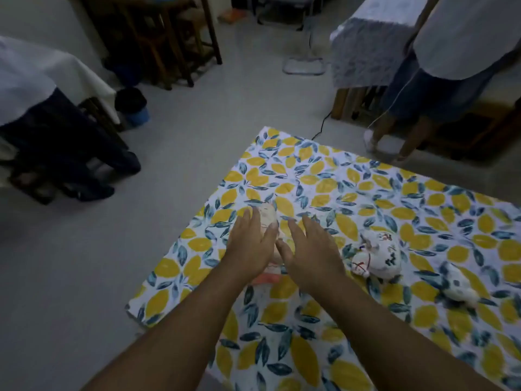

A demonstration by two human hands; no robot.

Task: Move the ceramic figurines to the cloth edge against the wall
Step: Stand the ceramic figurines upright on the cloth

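Beside the white cat figurine [376, 253], we note both hands, left hand [251, 244] and right hand [310, 251], flanking the pale figurine [269, 218], fingers spread, apparently to steady and lift it; neither grip has closed.

Both hands [282, 249] over pale figurine [269, 218] on lemon cloth [394, 193]; contact unclear.
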